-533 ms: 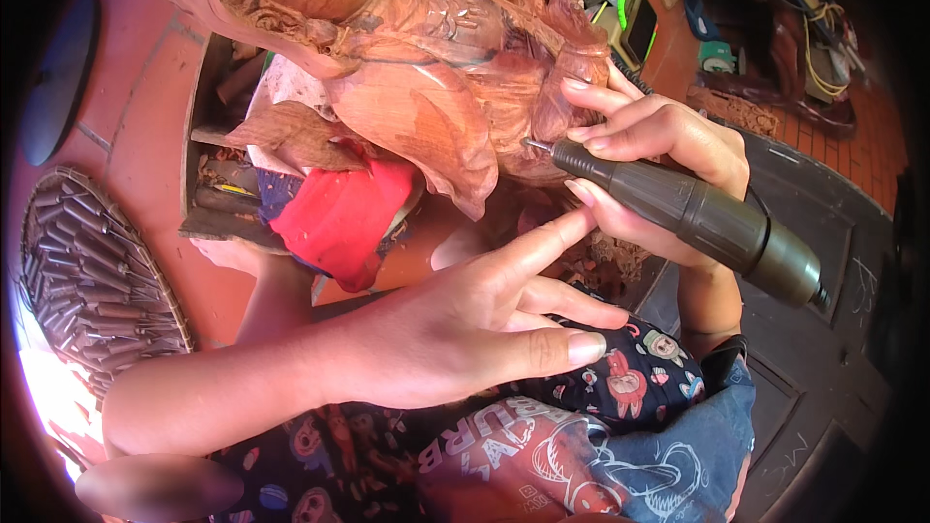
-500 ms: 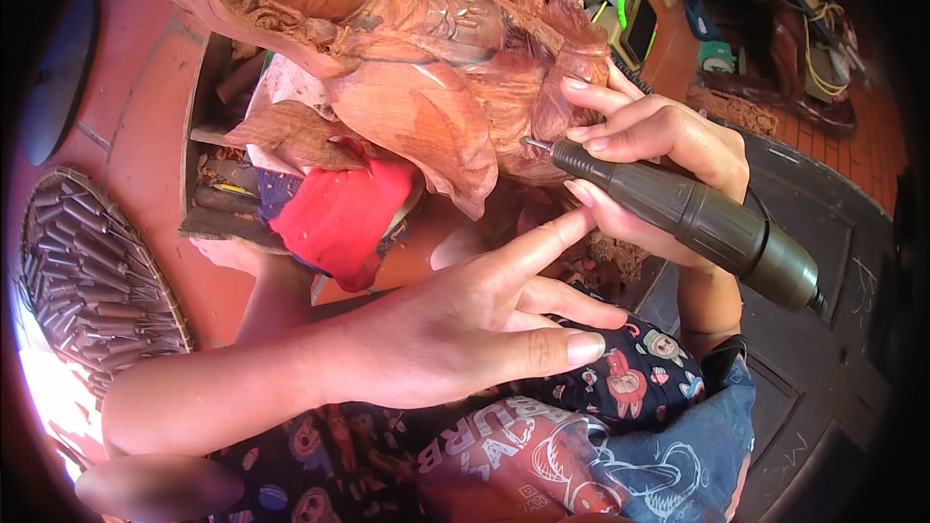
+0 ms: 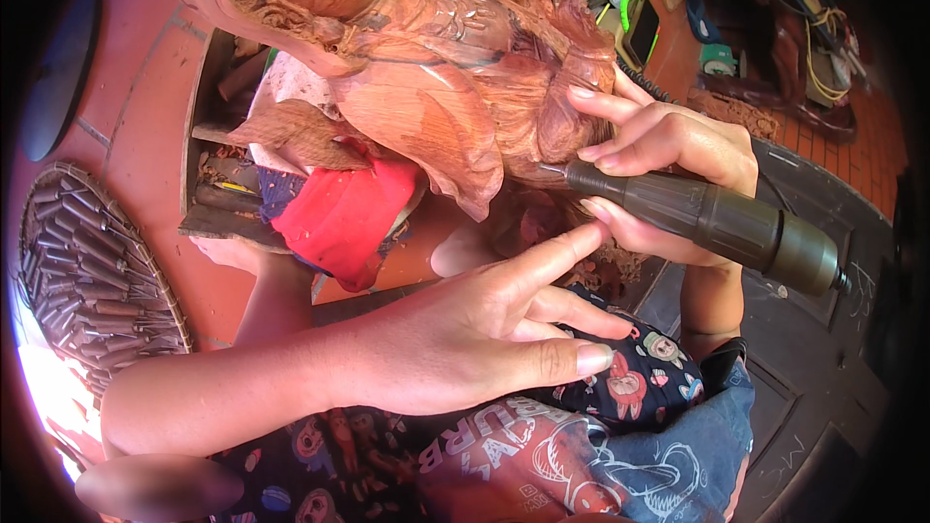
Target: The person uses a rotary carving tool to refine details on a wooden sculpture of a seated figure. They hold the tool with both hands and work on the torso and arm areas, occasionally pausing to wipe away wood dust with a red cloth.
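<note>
A reddish-brown carved wooden statue (image 3: 412,102) of a robed figure lies across the upper middle. My right hand (image 3: 693,150) is closed around a dark rotary carving handpiece (image 3: 702,218), whose thin metal bit points left at the lower folds of the statue. From this angle I cannot tell whether the bit touches the wood. My left hand (image 3: 465,329) is held palm down above my lap with its fingers spread. Its index fingertip meets the right thumb below the handpiece. A red cloth (image 3: 349,213) is bunched beneath the statue's lower side.
At the left, a round woven basket (image 3: 179,315) is full of wooden-handled carving tools. A wooden crate (image 3: 228,225) stands under the statue. Wood shavings (image 3: 620,266) lie beside my lap. A phone with a green edge (image 3: 641,31) rests at the upper right, beyond the statue.
The handpiece and my right hand have shifted slightly right and down. My left hand has moved a little to the right with them. The statue sits slightly further right.
</note>
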The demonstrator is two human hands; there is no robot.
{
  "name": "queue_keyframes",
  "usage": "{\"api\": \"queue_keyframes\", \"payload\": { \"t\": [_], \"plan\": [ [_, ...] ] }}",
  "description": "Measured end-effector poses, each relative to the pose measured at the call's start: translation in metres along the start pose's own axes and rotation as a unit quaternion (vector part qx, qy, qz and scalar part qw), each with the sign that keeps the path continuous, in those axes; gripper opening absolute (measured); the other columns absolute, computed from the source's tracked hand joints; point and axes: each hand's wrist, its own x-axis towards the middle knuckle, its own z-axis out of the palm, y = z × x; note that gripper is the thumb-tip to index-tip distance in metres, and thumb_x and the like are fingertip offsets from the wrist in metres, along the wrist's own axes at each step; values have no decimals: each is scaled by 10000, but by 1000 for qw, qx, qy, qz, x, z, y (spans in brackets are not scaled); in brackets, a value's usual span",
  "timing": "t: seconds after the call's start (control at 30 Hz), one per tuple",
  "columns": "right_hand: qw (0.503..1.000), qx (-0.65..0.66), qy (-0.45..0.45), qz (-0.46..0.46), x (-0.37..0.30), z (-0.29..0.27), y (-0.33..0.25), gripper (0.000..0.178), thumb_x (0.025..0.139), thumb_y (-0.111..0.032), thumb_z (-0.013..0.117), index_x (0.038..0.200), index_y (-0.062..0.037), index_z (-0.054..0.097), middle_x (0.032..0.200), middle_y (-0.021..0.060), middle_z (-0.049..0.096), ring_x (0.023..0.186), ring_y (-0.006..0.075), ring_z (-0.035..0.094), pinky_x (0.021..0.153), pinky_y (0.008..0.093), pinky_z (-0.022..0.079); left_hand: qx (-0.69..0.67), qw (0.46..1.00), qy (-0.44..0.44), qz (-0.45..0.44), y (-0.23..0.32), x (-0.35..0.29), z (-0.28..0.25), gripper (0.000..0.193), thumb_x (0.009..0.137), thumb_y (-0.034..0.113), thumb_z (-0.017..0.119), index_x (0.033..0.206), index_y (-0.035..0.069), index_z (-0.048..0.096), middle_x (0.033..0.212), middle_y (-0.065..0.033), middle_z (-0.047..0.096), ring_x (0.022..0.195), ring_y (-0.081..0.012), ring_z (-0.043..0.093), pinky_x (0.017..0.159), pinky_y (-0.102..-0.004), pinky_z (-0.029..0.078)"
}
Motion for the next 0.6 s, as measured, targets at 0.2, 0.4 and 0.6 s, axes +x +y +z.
{"api": "queue_keyframes", "payload": {
  "t": [0.2, 0.4, 0.6],
  "plan": [
    [997, 39, 60, 23, -3, 9, 2, 207, 647, 13, 772, 786, 7, 619, 748, 145, 675, 885, 338, 696, 966, 592, 434, 7, 1000, 4, 23, 0, -2, -3, 881, 960, 160, 565, 1500, 99, -129, 1370, -237, 468, 1214, -269, 534, 962, -350, 432],
    [999, 20, 32, 15, -1, 3, -1, 197, 662, -51, 805, 779, -26, 648, 772, 83, 686, 993, 326, 678, 1015, 516, 417, 16, 1000, 0, 6, 1, -4, 0, 851, 969, 132, 541, 1504, 114, -121, 1379, -239, 459, 1224, -276, 528, 953, -355, 434],
    [991, 12, 136, -19, -27, 15, -14, 238, 731, -23, 760, 894, -1, 588, 894, 173, 662, 1070, 438, 611, 1009, 600, 393, 20, 999, -7, 47, 0, -5, 1, 783, 975, 83, 505, 1521, 139, -53, 1435, -240, 387, 1295, -310, 455, 1009, -401, 393]
  ]
}}
